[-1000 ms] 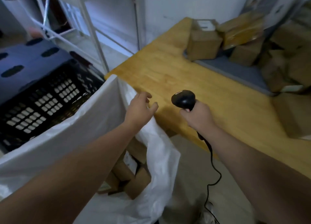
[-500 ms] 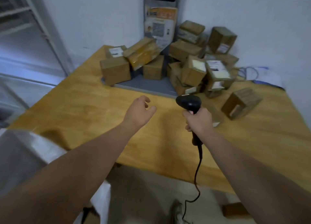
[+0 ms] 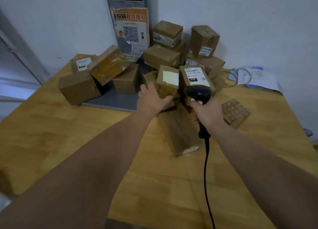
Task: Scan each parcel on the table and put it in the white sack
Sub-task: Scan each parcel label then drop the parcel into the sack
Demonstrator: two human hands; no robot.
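Note:
Several brown cardboard parcels are heaped at the back of the wooden table [image 3: 68,134]. My left hand [image 3: 151,99] reaches the lower left corner of a parcel with a pale blank label [image 3: 169,80], fingers spread along its side and thumb in front of it. My right hand [image 3: 209,114] grips the handle of the black barcode scanner [image 3: 197,91], whose head is in front of a parcel with a 070 label [image 3: 194,77]. A long flat parcel [image 3: 179,134] lies on the table under both wrists. The white sack is out of view.
A taped parcel [image 3: 234,112] sits alone to the right of the scanner. A grey mat [image 3: 113,99] lies under the left parcels. A poster with a QR code [image 3: 131,32] hangs on the wall. Papers and a cable [image 3: 254,78] lie at the back right.
The view swung from the white sack to the parcel pile. My left hand moved forward to the blank-label parcel. My right hand carried the scanner towards the pile.

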